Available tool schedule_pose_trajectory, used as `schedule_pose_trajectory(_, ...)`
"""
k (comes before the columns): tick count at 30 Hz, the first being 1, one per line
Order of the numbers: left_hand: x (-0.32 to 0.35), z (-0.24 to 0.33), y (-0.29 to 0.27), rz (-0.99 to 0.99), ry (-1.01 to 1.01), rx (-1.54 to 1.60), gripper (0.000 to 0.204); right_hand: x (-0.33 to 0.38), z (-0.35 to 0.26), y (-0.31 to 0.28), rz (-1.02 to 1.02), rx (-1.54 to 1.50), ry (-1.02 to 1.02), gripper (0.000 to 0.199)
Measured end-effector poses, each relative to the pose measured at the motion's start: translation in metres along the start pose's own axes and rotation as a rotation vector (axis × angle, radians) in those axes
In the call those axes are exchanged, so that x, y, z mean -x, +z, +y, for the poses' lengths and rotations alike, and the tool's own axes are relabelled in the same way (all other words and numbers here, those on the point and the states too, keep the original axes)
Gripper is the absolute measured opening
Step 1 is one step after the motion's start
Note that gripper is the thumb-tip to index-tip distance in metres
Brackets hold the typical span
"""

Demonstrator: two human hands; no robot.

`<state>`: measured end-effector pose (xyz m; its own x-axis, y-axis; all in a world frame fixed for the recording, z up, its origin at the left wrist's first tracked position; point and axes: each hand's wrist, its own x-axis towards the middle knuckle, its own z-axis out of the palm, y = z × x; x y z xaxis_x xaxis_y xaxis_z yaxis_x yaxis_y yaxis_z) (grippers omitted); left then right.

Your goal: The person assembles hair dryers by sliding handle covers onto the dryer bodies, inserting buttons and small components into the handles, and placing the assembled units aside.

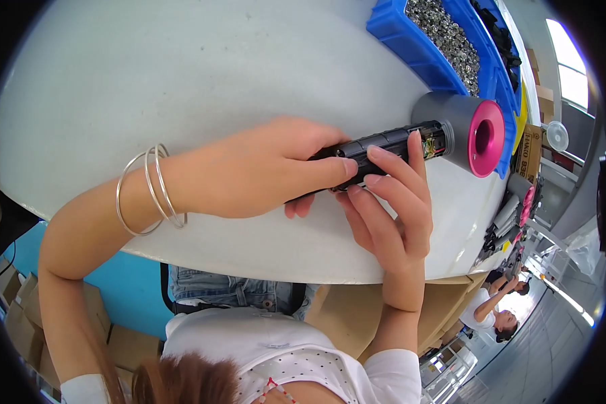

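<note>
A hair dryer lies across the white table [182,74]. It has a grey barrel head [451,118] with a pink ring [486,138] and a black handle [384,143] with its inner parts exposed near the head. My left hand [262,172], with thin silver bangles on the wrist, is wrapped around the lower end of the handle. My right hand [390,209] comes up from below, its fingertips pressed on the middle of the handle, the index finger reaching toward the exposed end.
Blue bins [411,40] at the table's far right hold several small metal parts [448,37] and dark pieces. More grey-and-pink dryers [522,202] lie to the right. Cardboard boxes [343,310] sit below the table edge. Another person [491,316] works at lower right.
</note>
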<state>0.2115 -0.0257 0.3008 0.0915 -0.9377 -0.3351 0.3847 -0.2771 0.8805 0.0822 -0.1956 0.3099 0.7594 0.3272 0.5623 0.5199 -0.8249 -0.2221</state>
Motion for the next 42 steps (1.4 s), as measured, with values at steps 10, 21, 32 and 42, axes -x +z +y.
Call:
schedule_pose_trajectory(10,0.001,-0.005,0.001,0.074,0.234,-0.236,0.05,-0.001,0.0,0.002,-0.04,0.097,-0.052,0.01)
schedule_pose_trajectory(21,-0.001,-0.006,0.005,0.069,0.203,-0.389,0.059,0.006,-0.005,-0.012,-0.122,-0.039,0.033,0.008)
schedule_pose_trajectory(32,-0.003,-0.012,0.006,0.104,0.361,-0.424,0.04,-0.018,-0.003,-0.004,-0.078,-0.022,0.104,0.023)
schedule_pose_trajectory(42,0.007,-0.021,0.006,0.249,0.029,-0.123,0.054,0.002,0.01,-0.001,0.689,0.005,0.121,0.016)
